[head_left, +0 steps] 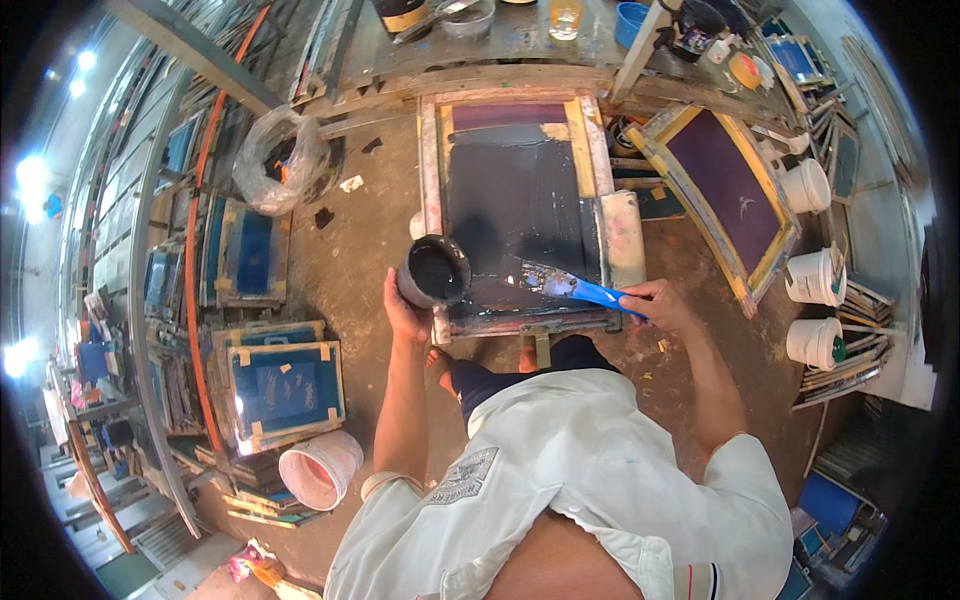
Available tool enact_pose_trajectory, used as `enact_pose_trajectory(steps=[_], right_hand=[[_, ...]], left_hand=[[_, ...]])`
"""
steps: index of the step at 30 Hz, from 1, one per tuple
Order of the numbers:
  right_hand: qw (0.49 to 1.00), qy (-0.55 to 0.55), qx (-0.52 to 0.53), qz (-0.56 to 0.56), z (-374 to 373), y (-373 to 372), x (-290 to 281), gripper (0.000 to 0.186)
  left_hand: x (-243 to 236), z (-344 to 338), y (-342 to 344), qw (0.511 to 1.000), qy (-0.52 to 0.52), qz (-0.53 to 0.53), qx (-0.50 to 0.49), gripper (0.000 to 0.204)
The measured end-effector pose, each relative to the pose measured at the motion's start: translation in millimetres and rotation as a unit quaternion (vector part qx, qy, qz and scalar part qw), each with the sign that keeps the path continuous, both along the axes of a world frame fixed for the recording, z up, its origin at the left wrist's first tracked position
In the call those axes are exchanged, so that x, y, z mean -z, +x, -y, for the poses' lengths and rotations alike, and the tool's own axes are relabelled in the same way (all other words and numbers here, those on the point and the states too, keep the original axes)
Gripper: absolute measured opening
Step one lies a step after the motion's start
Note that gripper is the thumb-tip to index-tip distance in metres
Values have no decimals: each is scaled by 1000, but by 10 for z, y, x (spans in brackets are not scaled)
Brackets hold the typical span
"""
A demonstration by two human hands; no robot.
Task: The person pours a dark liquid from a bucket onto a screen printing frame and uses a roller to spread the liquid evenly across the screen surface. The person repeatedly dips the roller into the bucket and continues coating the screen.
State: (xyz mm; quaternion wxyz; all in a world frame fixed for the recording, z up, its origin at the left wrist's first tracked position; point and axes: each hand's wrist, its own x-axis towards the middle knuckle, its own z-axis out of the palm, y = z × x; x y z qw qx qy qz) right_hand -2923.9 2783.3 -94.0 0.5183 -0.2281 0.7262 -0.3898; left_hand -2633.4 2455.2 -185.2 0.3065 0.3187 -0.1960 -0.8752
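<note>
Around the side of a round tub (412, 285) of black ink, my left hand (403, 312) is closed, tilting the tub over the lower left corner of a screen-printing frame (430, 170). Dark ink coats much of the mesh in glossy patches and streaks. My right hand (657, 304) grips the blue handle of a putty knife (598, 293). Its ink-smeared blade lies over the lower part of the mesh, pointing left toward the tub; whether it touches the mesh I cannot tell.
Another screen (728, 190) with a purple mesh leans at the right. White buckets (812, 277) stand beyond it. On the left are a plastic bag (285, 160), stacked blue screens (288, 385) and a pinkish-white bucket (321, 470). A bench (500, 50) with containers runs along the far side.
</note>
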Motion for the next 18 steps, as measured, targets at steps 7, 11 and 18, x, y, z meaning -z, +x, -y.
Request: enact_pose_trajectory(steps=[7, 11, 18], right_hand=[[978, 5, -27, -207, 115, 93, -904, 28], [786, -103, -177, -584, 192, 464, -938, 28], [804, -108, -184, -555, -81, 427, -1217, 33]], left_hand=[[98, -332, -652, 998, 29, -7, 49, 50], [-9, -512, -875, 996, 70, -22, 44, 49], [38, -417, -829, 994, 110, -20, -4, 51]])
